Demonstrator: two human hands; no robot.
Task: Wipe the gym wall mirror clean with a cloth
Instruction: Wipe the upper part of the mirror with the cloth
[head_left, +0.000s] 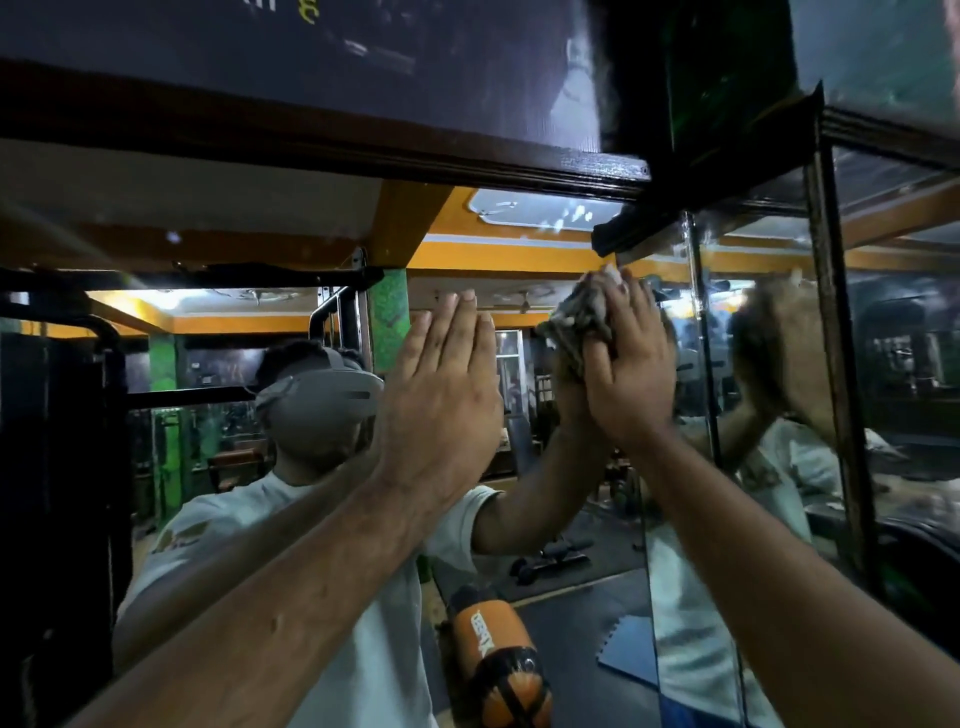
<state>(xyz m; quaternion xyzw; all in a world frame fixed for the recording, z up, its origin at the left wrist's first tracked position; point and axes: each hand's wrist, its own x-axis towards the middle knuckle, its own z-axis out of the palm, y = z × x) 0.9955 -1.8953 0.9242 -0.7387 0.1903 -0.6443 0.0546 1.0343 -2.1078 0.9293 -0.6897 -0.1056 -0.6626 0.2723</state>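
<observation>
Mirror (545, 467) fills wall ahead, dark wood frame (363, 150) along top edge, 2nd panel angled off at rt. Left hand (441, 384) flat on glass near mirror center, fingers straight & together, holds nothing. Right hand (626, 358) presses crumpled grey cloth (576, 322) to glass near mirror's top-rt corner, fingers mostly straight.

Just one head-worn view here, tilted a bit upward and right up close to the big dark-framed glass wall mirror (545, 415), arms reaching forward.
</observation>
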